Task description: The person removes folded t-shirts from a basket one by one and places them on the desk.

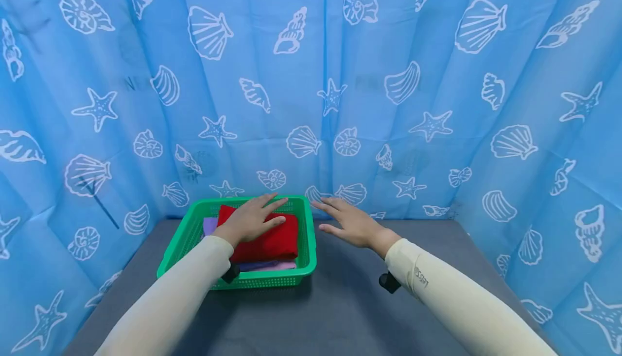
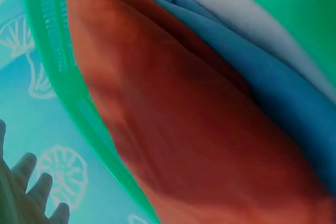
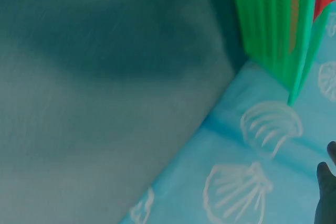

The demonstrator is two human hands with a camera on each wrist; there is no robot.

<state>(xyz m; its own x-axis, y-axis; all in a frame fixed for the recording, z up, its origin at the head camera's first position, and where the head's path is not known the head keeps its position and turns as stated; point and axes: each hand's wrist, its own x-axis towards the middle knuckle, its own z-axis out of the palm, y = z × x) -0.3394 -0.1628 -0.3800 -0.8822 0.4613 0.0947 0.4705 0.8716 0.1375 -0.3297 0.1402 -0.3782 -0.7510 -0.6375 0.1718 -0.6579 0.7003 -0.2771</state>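
Note:
A green plastic basket (image 1: 312, 237) stands on the dark table, left of the middle. On top inside it lies a folded red cloth (image 1: 277, 242), which looks orange-red in the left wrist view. My left hand (image 1: 250, 220) is over the basket and overlaps the red cloth in the head view, fingers spread and straight, holding nothing. Purple and pink cloths (image 1: 272, 265) show beneath the red one. My right hand (image 1: 355, 222) hovers just right of the basket, fingers extended and nothing in them. Only fingertips (image 3: 325, 174) of it show in the right wrist view.
A dark grey table (image 1: 340, 313) runs under the basket and out to the right. Blue curtains (image 1: 311, 75) printed with white shells and starfish enclose the back and both sides. The basket's far rim is close to the back curtain.

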